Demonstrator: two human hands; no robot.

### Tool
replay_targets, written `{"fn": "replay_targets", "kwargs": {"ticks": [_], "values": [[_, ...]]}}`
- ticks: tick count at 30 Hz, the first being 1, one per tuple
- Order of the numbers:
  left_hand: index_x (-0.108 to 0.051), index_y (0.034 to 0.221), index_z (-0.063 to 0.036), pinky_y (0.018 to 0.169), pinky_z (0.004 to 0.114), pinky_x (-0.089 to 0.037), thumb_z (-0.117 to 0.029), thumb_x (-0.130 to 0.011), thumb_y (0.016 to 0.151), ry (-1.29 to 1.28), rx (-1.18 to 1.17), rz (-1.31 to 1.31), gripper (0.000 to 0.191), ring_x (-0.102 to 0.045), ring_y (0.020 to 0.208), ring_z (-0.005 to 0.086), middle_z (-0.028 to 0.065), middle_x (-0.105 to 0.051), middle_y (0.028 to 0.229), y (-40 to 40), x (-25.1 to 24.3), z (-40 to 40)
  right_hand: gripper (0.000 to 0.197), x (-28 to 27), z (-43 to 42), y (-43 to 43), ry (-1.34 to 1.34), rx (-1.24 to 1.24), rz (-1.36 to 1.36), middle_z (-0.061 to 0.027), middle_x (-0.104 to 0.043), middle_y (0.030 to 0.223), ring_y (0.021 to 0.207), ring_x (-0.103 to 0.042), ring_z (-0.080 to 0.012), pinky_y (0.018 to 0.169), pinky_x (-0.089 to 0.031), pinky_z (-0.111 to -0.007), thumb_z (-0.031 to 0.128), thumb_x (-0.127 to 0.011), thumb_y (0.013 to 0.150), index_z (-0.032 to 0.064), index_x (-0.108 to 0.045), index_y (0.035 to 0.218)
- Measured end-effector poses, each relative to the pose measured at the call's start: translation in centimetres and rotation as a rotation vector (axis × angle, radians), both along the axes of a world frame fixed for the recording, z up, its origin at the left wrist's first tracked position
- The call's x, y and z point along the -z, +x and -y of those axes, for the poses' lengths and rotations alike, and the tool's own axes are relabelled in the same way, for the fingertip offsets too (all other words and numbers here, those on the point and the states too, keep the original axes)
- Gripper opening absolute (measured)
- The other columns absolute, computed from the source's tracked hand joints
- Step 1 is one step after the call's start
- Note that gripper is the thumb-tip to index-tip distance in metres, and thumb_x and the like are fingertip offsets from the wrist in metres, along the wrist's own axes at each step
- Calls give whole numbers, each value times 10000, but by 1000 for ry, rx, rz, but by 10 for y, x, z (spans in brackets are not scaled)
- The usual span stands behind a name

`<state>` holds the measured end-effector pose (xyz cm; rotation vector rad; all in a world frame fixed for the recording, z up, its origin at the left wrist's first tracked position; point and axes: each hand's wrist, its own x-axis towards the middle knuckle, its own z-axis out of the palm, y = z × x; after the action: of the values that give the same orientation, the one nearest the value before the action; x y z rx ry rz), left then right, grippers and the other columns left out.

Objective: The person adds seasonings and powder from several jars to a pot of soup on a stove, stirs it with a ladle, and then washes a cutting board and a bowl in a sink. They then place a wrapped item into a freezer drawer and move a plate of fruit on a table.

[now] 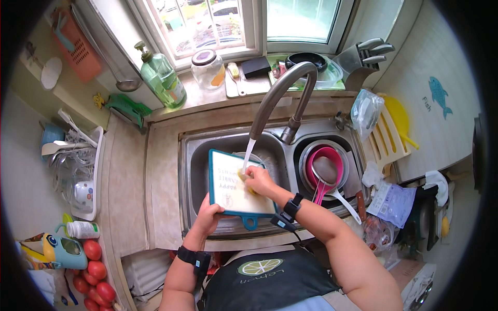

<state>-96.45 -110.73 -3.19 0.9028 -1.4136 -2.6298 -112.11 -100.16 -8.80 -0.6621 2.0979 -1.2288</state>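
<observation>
A white cutting board (229, 175) with a teal rim and a hanging loop is tilted over the left basin of the steel sink (198, 155). My left hand (210, 214) grips its lower left corner, thumb on the face. Against the board's face, my right hand (258, 180) presses a yellowish sponge (244, 175), mostly covered by the fingers. Water (249, 151) runs from the curved faucet (268, 97) onto the board beside that hand. Behind the board, a clear bowl-like thing (253, 156) is partly hidden in the basin.
The right basin holds a pink strainer (340, 167) and nested bowls. A knife with a wooden handle (362, 208) lies at its right edge. A green pump bottle (163, 77), a glass jar (208, 72) and a knife block (356, 64) line the sill. Tomatoes (97, 270) lie left, below a dish rack (97, 171).
</observation>
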Motion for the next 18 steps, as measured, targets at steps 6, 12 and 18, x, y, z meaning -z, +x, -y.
{"fn": "replay_targets", "kwargs": {"ticks": [6, 12, 18], "values": [[-295, 1164, -6, 667, 396, -507, -29, -408, 590, -20, 6, -6, 586, -524, 909, 275, 155, -477, 1050, 1, -3, 4, 185, -9, 4, -4, 53, -37, 81, -141, -581, 723, 683, -576, -219, 625, -452, -295, 111, -597, 653, 11, -538, 797], [-315, 1164, -24, 696, 402, -486, 16, -402, 588, 38, 12, 0, 584, -492, 918, 243, 123, -459, 1052, 7, -6, 10, 256, 0, 7, 0, -14, -71, 103, -158, -577, 768, 697, -575, -218, 622, -452, -286, 129, -630, 625, -13, -525, 812], [-333, 1149, -1, 772, 305, -435, 34, -402, 579, 56, -14, -7, 576, -481, 941, 211, 116, -465, 1055, 10, -4, 13, 301, 9, 8, -1, -44, -87, 34, -99, -579, 734, 588, -568, -156, 510, -455, -259, 126, -628, 629, -7, -535, 882]]}}
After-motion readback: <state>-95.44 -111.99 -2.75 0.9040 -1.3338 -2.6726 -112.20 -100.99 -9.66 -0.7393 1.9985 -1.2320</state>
